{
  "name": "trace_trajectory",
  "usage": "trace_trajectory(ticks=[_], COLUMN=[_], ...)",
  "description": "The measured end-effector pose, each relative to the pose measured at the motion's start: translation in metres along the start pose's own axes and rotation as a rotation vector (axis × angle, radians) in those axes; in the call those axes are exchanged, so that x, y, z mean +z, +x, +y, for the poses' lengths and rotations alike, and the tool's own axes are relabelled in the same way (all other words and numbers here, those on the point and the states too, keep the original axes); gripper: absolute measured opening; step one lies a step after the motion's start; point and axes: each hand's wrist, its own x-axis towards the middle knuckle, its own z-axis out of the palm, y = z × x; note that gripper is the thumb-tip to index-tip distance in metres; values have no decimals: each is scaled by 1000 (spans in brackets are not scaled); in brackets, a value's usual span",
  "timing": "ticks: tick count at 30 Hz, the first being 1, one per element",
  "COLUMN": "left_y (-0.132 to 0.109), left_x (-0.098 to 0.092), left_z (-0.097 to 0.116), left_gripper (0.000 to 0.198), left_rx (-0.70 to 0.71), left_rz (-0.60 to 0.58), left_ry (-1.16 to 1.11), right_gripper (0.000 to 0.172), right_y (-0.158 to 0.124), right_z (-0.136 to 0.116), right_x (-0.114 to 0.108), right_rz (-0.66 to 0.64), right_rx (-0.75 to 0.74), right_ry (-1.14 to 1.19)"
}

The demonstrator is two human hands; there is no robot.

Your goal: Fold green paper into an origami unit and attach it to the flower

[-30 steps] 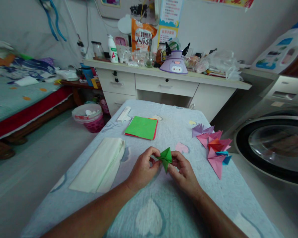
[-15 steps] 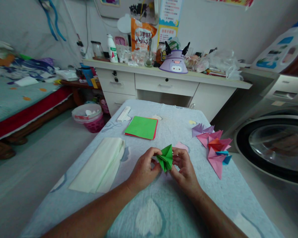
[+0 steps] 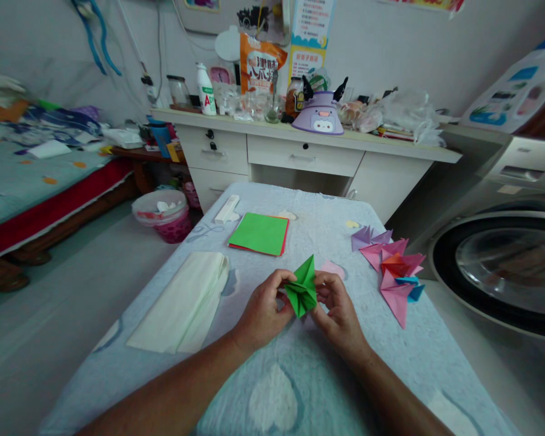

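A green folded-paper figure (image 3: 303, 289) with pointed flaps is held up between my two hands over the near half of the table. My left hand (image 3: 267, 304) pinches its left side between thumb and fingers. On the opposite side, my right hand (image 3: 338, 312) grips the edge, with the thumb low and the fingers curled behind. Beyond my hands lies a stack of square paper (image 3: 260, 234), green on top with red showing below. Several folded-paper figures (image 3: 395, 266) in purple, pink, orange-red and blue sit in a row to the right.
A pale folded cloth or sheet (image 3: 181, 306) lies left of my arms on the patterned tablecloth (image 3: 272, 393). At the far left corner rests a white narrow box (image 3: 227, 209). A cluttered white desk (image 3: 272, 130) stands behind, a washing machine (image 3: 518, 242) right, a waste bin (image 3: 163, 215) left.
The green paper figure has opened out a little, its top point now reaching higher and its folds spread wider. Both hands stay in nearly the same place and keep their hold.
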Motion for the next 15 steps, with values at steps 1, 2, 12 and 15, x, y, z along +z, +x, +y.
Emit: trace_trajectory(ticks=[1, 2, 12, 15], left_y=[0, 0, -1, -1], left_x=[0, -1, -2, -2], left_z=[1, 2, 4, 4], left_gripper=[37, 37, 39, 40], left_rx=[-6, -11, -21, -27], left_rz=[-7, -16, -39, -35], left_ry=[-11, -23, -83, -88], right_gripper=[21, 20, 19, 19], right_y=[0, 0, -1, -1], right_z=[1, 1, 2, 2], right_x=[0, -1, -3, -3], right_rz=[-1, -2, -13, -16], right_rx=[-3, -7, -26, -22], right_ry=[0, 0, -9, -18])
